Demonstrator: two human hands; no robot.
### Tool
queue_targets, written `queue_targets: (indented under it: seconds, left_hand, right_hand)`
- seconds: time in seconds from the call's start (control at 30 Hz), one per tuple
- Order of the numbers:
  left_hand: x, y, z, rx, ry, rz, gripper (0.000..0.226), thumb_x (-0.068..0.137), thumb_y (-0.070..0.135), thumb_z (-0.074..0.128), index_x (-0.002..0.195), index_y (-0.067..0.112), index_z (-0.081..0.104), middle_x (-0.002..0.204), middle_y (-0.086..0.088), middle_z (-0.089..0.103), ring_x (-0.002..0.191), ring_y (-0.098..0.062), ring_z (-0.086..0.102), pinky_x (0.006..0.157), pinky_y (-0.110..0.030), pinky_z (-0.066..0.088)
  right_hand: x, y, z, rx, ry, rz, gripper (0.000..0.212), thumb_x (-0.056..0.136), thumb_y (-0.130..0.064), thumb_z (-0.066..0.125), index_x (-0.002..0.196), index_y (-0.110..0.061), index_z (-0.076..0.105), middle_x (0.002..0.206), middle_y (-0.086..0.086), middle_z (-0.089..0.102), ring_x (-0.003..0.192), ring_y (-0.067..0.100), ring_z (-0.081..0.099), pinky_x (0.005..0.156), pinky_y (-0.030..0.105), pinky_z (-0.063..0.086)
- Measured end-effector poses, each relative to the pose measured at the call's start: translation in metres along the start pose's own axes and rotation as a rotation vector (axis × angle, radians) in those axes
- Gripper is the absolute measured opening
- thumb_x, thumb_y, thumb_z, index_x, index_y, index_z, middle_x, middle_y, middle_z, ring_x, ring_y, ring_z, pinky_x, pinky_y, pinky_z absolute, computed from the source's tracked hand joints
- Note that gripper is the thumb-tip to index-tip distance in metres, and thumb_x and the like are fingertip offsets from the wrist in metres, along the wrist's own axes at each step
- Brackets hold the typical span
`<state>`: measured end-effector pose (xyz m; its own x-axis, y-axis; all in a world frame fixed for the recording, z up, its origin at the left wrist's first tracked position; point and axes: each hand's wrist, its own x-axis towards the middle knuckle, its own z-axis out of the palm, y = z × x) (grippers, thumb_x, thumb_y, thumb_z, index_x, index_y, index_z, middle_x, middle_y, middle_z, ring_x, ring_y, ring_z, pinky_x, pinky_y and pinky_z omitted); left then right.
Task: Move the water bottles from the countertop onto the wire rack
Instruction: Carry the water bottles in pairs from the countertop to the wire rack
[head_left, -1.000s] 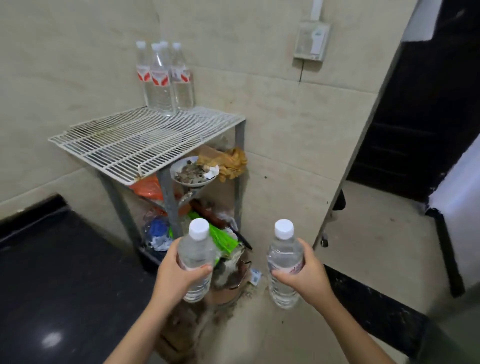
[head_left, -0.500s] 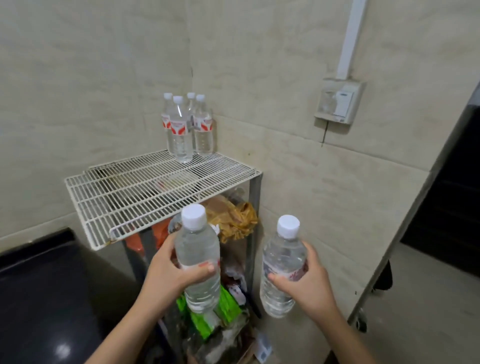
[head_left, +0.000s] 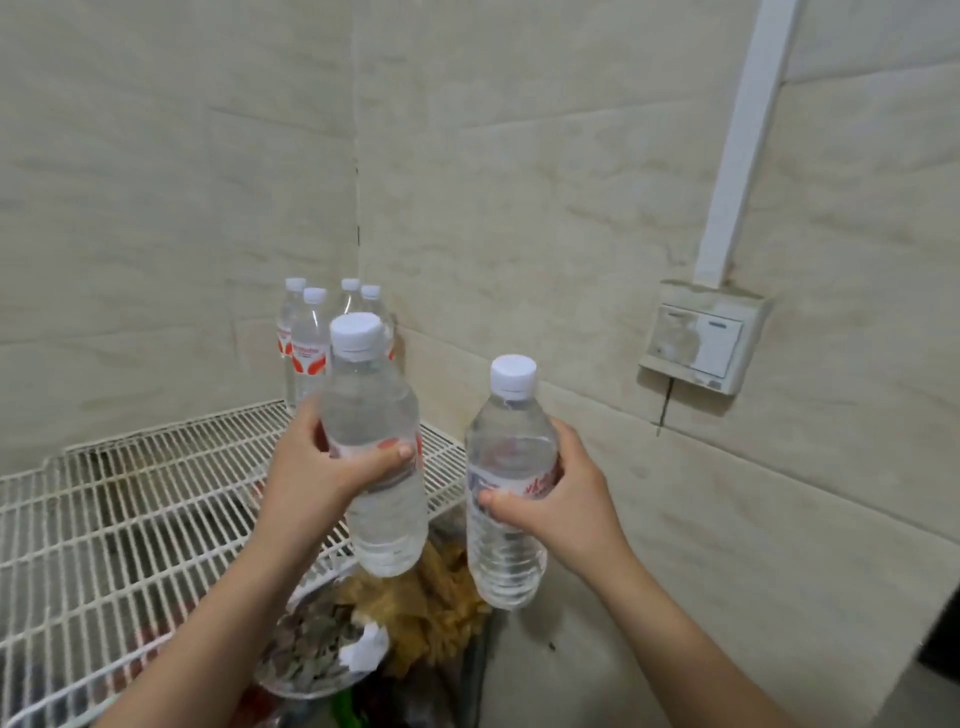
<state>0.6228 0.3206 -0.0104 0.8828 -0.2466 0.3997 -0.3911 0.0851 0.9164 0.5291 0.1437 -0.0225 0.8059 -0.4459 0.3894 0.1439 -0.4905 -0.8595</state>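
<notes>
My left hand (head_left: 311, 467) grips a clear water bottle (head_left: 376, 499) with a white cap, held upright above the right front corner of the white wire rack (head_left: 104, 530). My right hand (head_left: 561, 493) grips a second clear bottle (head_left: 506, 551), upright in the air just right of the rack's edge. Several capped bottles with red labels (head_left: 307, 348) stand together on the rack's back corner against the tiled walls, partly hidden behind the left bottle.
Under the rack sit a bowl of scraps (head_left: 306, 649), a brown crumpled bag (head_left: 426, 603) and other clutter. A wall switch (head_left: 698, 340) with a white cable duct (head_left: 743, 140) is on the right wall.
Both hands have lifted their bottles up and forward toward the rack. The left bottle now hangs over the rack's corner, and the view has closed in on the wall corner.
</notes>
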Motion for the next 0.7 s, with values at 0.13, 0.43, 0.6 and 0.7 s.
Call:
queue_targets:
  seconds: [0.13,0.43,0.6,0.7]
  left_hand:
    - [0.043,-0.010,-0.004,-0.001,0.075,0.001,0.065,0.037,0.044,0.077,0.099,0.031,0.062,0.094,0.010,0.072,0.083,-0.006,0.068,0.071,-0.027,0.051]
    - [0.103,-0.043,-0.016,0.089,0.246,-0.069,0.060,0.059,0.020,0.083,0.113,0.016,0.056,0.105,-0.002,0.068,0.095,-0.020,0.065,0.082,-0.039,0.053]
    - [0.125,-0.059,-0.011,0.170,0.341,-0.105,0.061,0.060,0.023,0.082,0.112,0.013,0.053,0.104,-0.004,0.065,0.094,-0.023,0.063,0.076,-0.035,0.052]
    - [0.138,-0.072,-0.005,0.223,0.371,-0.123,0.061,0.060,0.025,0.082,0.112,0.015,0.052,0.104,-0.003,0.064,0.094,-0.023,0.062,0.083,-0.041,0.052]
  right_hand:
    - [0.053,0.004,0.016,0.032,0.015,-0.037,0.067,0.055,-0.020,0.085,0.106,-0.037,0.045,0.093,-0.023,0.059,0.092,0.004,0.062,0.087,0.030,0.051]
    - [0.136,0.020,0.064,0.138,-0.012,-0.023,0.069,0.058,-0.019,0.083,0.118,-0.020,0.049,0.100,-0.009,0.059,0.097,0.015,0.060,0.086,0.034,0.051]
    - [0.183,0.026,0.087,0.134,-0.069,-0.004,0.068,0.061,-0.026,0.081,0.120,-0.024,0.046,0.111,-0.003,0.062,0.099,0.018,0.060,0.087,0.038,0.051]
    - [0.207,0.034,0.104,0.082,-0.073,-0.011,0.078,0.061,-0.030,0.081,0.128,-0.023,0.041,0.120,-0.001,0.060,0.106,0.022,0.059,0.090,0.037,0.049]
